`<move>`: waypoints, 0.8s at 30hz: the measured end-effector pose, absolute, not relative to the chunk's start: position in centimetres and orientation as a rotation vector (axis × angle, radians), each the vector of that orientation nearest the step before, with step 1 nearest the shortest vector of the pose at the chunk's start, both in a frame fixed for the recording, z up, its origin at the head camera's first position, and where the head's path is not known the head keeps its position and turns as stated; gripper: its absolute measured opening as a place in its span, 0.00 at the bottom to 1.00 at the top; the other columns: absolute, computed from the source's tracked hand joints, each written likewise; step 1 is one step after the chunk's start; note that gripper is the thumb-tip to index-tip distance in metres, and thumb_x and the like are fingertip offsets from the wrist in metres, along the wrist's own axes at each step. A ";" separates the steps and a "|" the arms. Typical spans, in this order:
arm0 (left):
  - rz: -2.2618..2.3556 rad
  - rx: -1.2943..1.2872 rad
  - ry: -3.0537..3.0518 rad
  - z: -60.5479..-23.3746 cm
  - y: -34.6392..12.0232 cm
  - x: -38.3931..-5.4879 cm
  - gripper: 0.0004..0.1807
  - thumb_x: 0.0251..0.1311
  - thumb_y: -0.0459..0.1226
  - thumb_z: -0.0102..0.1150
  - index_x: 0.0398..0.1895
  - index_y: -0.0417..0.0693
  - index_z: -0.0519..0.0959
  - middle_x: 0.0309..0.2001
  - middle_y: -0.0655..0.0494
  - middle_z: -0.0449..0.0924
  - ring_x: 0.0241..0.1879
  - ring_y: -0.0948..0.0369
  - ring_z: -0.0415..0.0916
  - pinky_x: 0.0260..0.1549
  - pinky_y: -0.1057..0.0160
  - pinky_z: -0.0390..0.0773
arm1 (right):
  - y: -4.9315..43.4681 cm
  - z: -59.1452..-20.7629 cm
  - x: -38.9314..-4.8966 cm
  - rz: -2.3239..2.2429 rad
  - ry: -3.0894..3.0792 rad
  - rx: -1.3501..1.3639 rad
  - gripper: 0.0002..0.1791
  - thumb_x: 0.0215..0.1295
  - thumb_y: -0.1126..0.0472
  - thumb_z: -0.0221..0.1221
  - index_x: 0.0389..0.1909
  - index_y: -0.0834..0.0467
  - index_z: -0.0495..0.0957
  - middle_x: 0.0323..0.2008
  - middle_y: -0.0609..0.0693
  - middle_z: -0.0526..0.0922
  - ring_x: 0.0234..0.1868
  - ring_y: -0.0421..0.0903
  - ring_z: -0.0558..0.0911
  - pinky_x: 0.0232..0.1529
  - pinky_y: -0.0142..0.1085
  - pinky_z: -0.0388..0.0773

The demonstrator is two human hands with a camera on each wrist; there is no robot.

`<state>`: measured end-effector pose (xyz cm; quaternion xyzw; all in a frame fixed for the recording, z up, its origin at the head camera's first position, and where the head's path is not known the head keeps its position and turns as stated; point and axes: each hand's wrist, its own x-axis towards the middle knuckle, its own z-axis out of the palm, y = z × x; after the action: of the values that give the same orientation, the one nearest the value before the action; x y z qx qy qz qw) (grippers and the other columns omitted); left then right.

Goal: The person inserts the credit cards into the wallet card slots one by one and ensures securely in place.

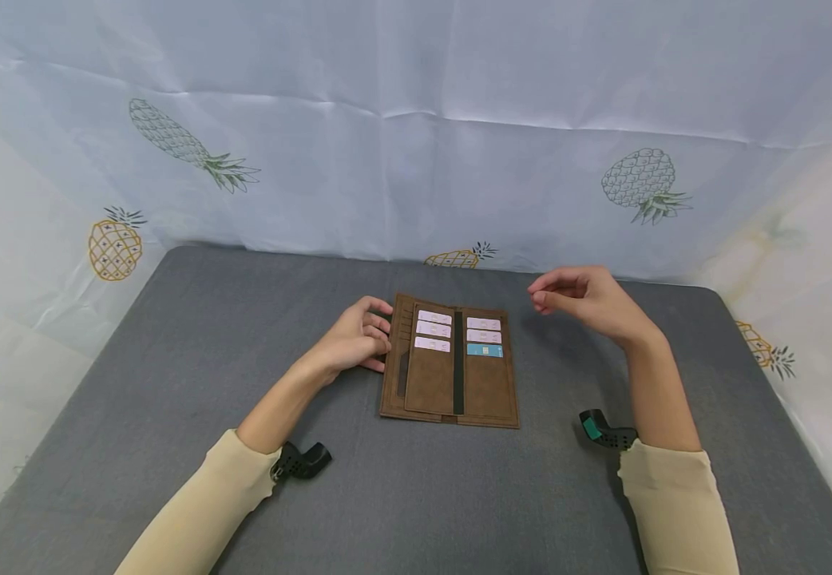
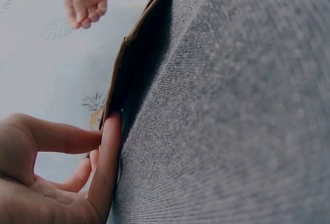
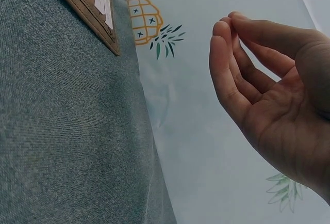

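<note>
A brown bifold wallet (image 1: 430,395) lies opened out on the grey table. Its left panel holds three pale pink cards (image 1: 433,328). On the right panel sit two pink cards (image 1: 484,323) above a blue card (image 1: 485,350). My left hand (image 1: 351,339) pinches the wallet's left edge; the left wrist view shows that edge raised off the cloth, thumb on one side and a finger beneath. In the air right of the wallet hovers my right hand (image 1: 584,303), fingers loosely curled, tips close to the thumb, nothing visible between them.
Grey cloth (image 1: 459,503) covers the table. A white curtain with pineapple prints (image 1: 416,184) hangs along the back edge and the sides. Dark wrist-worn devices (image 1: 308,461) stick out from both sleeves above the table.
</note>
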<state>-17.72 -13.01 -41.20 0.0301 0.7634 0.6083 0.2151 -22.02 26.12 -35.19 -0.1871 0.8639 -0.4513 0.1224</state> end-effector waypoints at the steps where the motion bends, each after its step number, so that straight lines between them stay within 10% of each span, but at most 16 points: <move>1: 1.683 0.087 2.122 -41.2 -13.0 -17.7 0.31 0.68 0.22 0.55 0.74 0.41 0.63 0.54 0.43 0.72 0.44 0.54 0.78 0.33 0.56 0.90 | 26.1 -35.2 -22.0 -1.314 2.523 -0.547 0.12 0.80 0.62 0.62 0.56 0.64 0.85 0.43 0.39 0.90 0.47 0.45 0.92 0.53 0.36 0.89; 24: 1.685 0.111 2.136 -41.4 -13.0 -17.6 0.31 0.69 0.22 0.55 0.74 0.40 0.63 0.55 0.42 0.72 0.44 0.54 0.78 0.32 0.57 0.90 | 26.2 -35.3 -22.0 -1.314 2.516 -0.572 0.12 0.81 0.63 0.61 0.56 0.65 0.85 0.43 0.41 0.91 0.47 0.46 0.92 0.54 0.38 0.90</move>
<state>-17.56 -12.96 -41.40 0.0398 0.7674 0.6053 0.2077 -22.03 26.25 -35.26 -0.1962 0.8623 -0.4505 0.1227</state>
